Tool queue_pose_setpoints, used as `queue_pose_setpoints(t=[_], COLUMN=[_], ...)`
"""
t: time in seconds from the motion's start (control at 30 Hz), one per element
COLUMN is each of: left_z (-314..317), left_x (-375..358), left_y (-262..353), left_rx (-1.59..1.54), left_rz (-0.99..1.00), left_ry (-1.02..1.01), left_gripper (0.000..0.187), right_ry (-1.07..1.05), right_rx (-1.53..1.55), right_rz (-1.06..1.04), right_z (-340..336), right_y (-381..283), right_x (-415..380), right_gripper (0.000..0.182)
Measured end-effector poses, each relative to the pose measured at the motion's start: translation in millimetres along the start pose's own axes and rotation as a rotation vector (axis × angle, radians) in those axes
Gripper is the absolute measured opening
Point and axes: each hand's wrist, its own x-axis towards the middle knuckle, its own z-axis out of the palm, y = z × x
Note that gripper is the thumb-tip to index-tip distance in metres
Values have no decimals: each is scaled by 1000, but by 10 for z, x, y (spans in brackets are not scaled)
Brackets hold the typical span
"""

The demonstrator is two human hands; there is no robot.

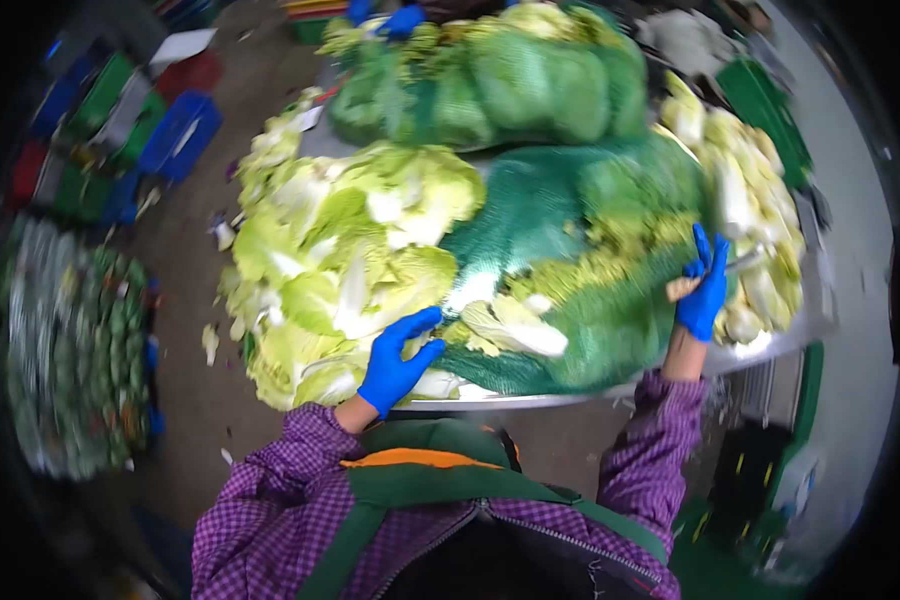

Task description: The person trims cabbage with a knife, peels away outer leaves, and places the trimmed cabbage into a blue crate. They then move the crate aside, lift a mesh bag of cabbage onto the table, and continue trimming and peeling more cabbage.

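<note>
My left hand (398,362), in a blue glove, has its thumb and fingers apart with nothing between them, at the edge of the loose cabbage leaves (340,240). Just right of it, a small pale cabbage (515,328) lies on the green mesh net (525,200). My right hand (706,290), also gloved in blue, holds a knife (682,289); the tan handle shows on its left and the blade on its right, with some fingers raised. Beside that hand are trimmed pale cabbages (738,200). Yellow-green leafy heads (610,255) show in the net.
A full green net of cabbages (510,85) lies across the table's far side, near another person's blue-gloved hands (400,22). A green crate (765,115) stands at the back right. Blue crates (180,135) and stacked filled nets (80,350) are on the left.
</note>
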Motion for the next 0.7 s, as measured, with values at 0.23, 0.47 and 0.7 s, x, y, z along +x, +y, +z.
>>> queue_pose_setpoints(t=[0.23, 0.47, 0.7], left_z=[-756, -1275, -1714], left_x=[-462, -766, -521], left_y=[2, -736, -842], left_rx=[949, 770, 601], left_rz=[275, 23, 116], left_ry=[893, 904, 697], left_gripper=[81, 130, 141], right_ry=[-633, -928, -388], right_rx=[-406, -957, 107], right_rz=[190, -255, 681], right_z=[1619, 2465, 2062], right_y=[1359, 3229, 3502], right_x=[-981, -458, -1457], right_gripper=[51, 72, 69])
